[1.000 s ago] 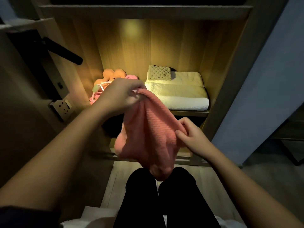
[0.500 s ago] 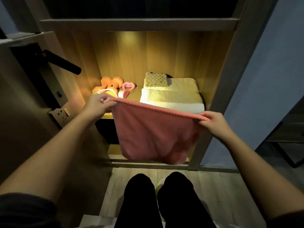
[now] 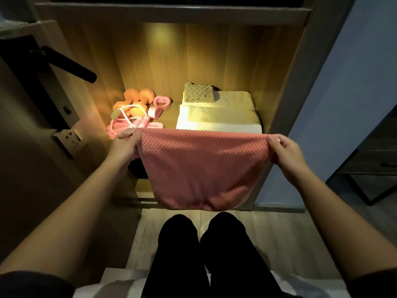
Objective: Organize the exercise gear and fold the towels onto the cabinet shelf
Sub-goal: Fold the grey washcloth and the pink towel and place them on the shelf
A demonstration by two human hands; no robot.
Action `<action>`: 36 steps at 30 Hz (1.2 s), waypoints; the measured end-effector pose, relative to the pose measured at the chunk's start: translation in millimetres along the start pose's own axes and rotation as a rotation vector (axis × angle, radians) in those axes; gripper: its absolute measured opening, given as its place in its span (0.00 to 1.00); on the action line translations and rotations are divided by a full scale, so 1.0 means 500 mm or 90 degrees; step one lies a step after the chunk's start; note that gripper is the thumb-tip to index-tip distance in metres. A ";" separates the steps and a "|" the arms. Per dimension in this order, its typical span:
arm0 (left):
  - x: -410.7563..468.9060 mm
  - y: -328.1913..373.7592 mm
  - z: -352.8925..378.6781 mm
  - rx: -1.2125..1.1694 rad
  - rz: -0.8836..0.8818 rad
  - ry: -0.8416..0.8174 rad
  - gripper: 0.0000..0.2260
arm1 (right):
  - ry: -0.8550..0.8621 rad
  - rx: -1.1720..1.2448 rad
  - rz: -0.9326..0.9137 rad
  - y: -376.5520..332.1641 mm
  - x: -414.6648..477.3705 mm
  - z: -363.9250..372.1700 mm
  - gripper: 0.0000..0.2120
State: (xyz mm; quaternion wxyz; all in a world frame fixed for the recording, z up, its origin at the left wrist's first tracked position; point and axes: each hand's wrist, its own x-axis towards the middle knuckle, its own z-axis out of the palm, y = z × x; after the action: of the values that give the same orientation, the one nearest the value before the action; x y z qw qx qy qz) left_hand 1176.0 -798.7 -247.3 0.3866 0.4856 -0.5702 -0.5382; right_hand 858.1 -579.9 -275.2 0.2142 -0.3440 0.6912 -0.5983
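A pink waffle-textured towel (image 3: 202, 168) hangs stretched flat in front of the lit cabinet shelf (image 3: 169, 117). My left hand (image 3: 125, 145) pinches its upper left corner and my right hand (image 3: 284, 151) pinches its upper right corner. On the shelf's right side lies a stack of folded pale towels (image 3: 219, 119) with a small folded waffle cloth (image 3: 199, 92) on top. On the shelf's left sit orange dumbbells (image 3: 137, 102), a pink skipping rope (image 3: 133, 123) and a pink heart-shaped grip (image 3: 161, 103).
An open door with a black lever handle (image 3: 68, 63) and a wall socket (image 3: 68, 138) stand at the left. The cabinet's right post (image 3: 285, 104) borders a blue wall. My legs (image 3: 206, 254) are below on the wooden floor.
The bunched towel has been pulled out wide between my hands and now hangs flat; both hands have moved apart to its top corners. The view has shifted closer to the shelf.
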 end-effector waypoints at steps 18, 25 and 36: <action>-0.325 -0.264 -0.152 0.031 -0.266 -0.234 0.11 | -0.266 0.077 0.325 0.141 -0.342 -0.104 0.21; -0.268 -0.354 -0.055 0.172 -0.257 -0.063 0.12 | -0.115 -0.098 0.382 0.198 -0.289 0.007 0.14; -0.201 -0.448 -0.002 0.336 -0.313 0.012 0.20 | 0.007 -0.359 0.311 0.296 -0.257 0.095 0.15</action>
State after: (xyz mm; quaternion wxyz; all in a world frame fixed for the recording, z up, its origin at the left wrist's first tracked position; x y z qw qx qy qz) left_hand 1230.7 -689.8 -460.6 0.1120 0.6962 -0.5518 -0.4453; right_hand 945.4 -511.0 -443.5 0.2436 -0.2111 0.8917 -0.3179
